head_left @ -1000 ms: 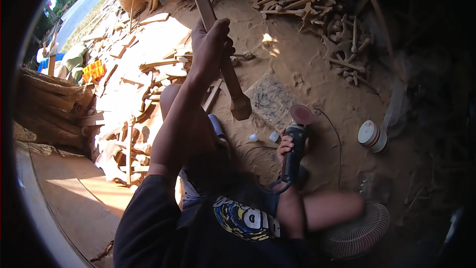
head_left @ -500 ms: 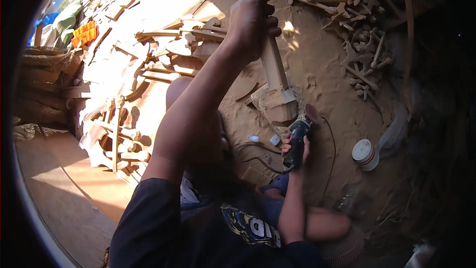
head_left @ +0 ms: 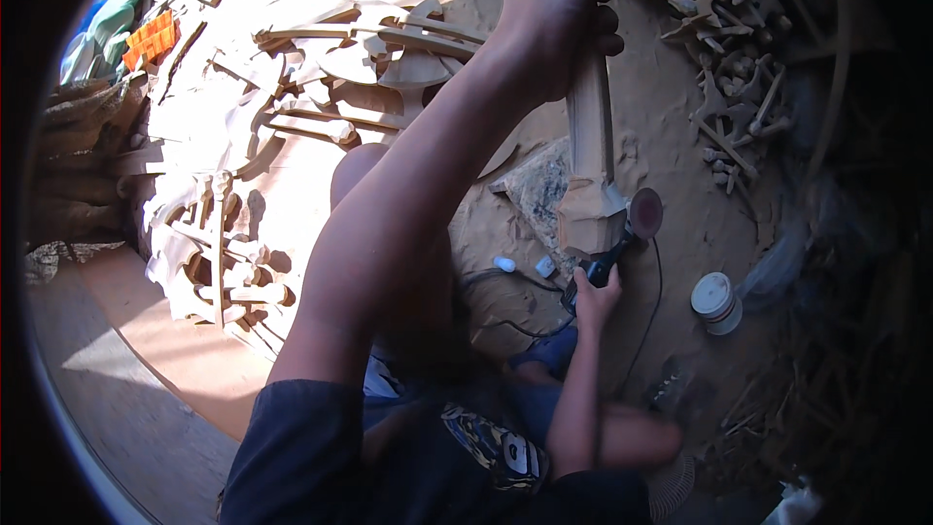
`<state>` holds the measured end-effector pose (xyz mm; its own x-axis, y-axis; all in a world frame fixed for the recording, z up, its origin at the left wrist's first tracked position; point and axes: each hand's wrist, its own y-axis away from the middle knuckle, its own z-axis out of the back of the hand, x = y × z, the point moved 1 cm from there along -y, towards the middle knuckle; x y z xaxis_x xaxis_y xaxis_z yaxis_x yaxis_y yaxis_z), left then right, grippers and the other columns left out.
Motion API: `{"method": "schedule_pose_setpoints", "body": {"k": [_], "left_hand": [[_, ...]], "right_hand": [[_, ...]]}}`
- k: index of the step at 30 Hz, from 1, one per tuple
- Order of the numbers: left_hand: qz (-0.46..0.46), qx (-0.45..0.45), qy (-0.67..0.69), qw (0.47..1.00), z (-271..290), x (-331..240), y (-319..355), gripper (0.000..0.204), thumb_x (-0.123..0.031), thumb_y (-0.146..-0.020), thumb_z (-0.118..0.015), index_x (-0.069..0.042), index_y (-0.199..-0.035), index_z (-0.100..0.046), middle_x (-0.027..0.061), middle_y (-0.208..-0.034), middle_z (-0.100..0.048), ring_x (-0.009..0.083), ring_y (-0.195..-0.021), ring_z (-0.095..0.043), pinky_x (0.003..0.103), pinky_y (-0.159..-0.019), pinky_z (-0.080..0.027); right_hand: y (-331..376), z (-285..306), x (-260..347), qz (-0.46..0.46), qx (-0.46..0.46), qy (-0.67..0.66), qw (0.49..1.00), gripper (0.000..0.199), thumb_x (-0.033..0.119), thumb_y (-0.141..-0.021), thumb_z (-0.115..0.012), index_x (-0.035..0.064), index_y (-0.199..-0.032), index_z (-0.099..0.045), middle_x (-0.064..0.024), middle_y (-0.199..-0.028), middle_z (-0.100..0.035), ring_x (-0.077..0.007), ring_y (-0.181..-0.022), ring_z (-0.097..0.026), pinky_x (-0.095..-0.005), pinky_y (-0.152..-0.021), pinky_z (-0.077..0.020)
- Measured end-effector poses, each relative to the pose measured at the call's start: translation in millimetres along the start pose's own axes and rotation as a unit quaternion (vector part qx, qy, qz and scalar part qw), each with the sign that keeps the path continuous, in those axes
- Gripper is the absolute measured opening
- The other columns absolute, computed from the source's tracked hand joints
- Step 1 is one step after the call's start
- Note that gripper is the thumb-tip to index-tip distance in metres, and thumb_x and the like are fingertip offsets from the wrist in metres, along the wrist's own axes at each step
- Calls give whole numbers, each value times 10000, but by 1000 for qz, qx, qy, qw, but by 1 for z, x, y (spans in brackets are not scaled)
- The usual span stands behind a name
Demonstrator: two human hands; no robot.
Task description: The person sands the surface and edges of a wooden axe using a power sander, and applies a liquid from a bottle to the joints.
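Observation:
My left hand [head_left: 564, 15], arm stretched far forward, is wrapped round the shaft of a long pale carved wooden piece [head_left: 590, 126]. The lower end of that piece widens into a faceted block, which stands in front of a speckled stone [head_left: 540, 183]. Low beside the block, my right hand [head_left: 596, 299] grips a dark angle grinder [head_left: 604, 264]. Its round reddish disc [head_left: 646, 213] sits just right of the block; whether the two touch I cannot tell. Part of the grinder's body is hidden behind the block and my fingers.
Carved wooden pieces [head_left: 389, 39] lie heaped in sunlight at the left, with another pile [head_left: 734, 87] at the far right. A white tub [head_left: 716, 303] stands on the sandy ground, beside clear plastic [head_left: 773, 267]. A power cord [head_left: 649, 316] curves past my right hand. Small white objects [head_left: 503, 263] lie near the stone.
The wooden piece and my left hand have moved right and farther away in view. The grinder has turned, its disc shifting right and slightly up, and the block now overlaps it.

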<state>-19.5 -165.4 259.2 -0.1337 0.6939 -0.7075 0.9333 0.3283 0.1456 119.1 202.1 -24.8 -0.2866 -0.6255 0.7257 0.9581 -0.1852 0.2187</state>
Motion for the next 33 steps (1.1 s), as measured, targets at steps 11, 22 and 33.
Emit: {"method": "schedule_pose_setpoints", "body": {"k": [11,22,33], "left_hand": [[53,11,65,996,12,-6,-8,139,-186,-976,-589,-126,-898,-490,-14,-653,-396,127,-489,-399,303,-450,-343],[44,36,125,991,23,-9,-15,202,-182,-913,-615,-93,-922,-434,-1,-760,-367,99,-545,-337,300,-481,-334],[96,-6,159,983,24,-11,-23,214,-237,-941,-626,-156,-888,-435,-91,-668,-289,16,-484,-305,199,-404,-288]], "right_hand": [[31,-146,27,309,198,219,904,157,125,-942,-710,-19,-982,-757,-214,-1008,-731,-390,-953,-729,-471,-798,-573],[-8,-263,-4,284,217,443,822,166,77,-951,-635,31,-897,-785,-212,-942,-763,-362,-911,-769,-477,-781,-622],[16,-219,12,353,136,315,871,159,77,-958,-635,1,-909,-766,-203,-929,-769,-336,-912,-771,-443,-785,-614]]}}
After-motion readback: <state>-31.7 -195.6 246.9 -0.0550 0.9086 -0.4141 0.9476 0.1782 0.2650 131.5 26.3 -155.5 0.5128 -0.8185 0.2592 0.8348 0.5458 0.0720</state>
